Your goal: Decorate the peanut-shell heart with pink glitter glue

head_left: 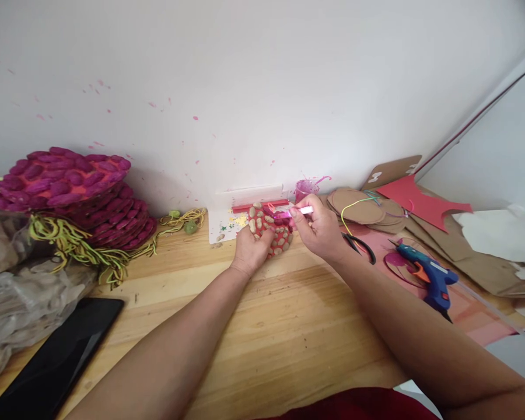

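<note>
My left hand (254, 249) grips the near left side of a round red piece covered in peanuts (279, 240), thumb lying over its face. Most of those peanuts are bare tan, while some at the upper right look magenta. In my right hand (317, 227) is a paintbrush (305, 210) with a white handle, pinched between thumb and fingers. Its magenta end reaches over the piece's upper right part; the fingers partly hide whether it touches. Just behind stands a paint-smeared cup (306, 188). Small star cutouts (240, 220) lie on a white sheet (216, 227) beyond my left hand.
At left, magenta peanut-covered discs (65, 181) are stacked with yellow-green yarn (65, 239), near plastic bags (30, 297) and a black phone (56, 361). At right lie pliers (364, 246), a blue glue gun (435, 277), cardboard discs (354, 205) and red cut-out card (420, 195). A wall stands behind.
</note>
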A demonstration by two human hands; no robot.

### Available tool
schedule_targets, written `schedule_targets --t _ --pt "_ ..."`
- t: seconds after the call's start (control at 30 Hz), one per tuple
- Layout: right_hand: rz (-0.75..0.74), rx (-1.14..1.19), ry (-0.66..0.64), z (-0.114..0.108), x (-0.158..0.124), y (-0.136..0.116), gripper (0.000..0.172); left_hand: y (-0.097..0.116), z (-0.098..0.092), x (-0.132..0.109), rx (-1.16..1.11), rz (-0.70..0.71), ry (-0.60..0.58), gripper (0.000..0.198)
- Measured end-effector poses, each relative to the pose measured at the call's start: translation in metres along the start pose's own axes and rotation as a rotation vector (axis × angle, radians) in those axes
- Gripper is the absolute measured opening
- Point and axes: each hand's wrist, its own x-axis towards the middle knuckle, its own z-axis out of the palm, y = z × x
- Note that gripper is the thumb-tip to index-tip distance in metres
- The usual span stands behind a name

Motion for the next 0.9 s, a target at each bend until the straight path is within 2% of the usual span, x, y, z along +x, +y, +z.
schedule_targets --t 0.33,0.53,0.9 --pt "0.020 0.143 -0.011 0.003 0.000 0.004 0.020 0.000 0.000 0.000 -0.003 -0.015 -0.026 0.016" --pt "0.075 0.131 0.018 0.001 0.001 0.006 0.023 -0.005 0.000 0.003 0.017 -0.012 -0.020 0.019" --pt "0.106 0.145 0.015 0.001 0.002 0.011 0.029 0.001 -0.001 0.001 0.005 -0.039 -0.011 0.025"
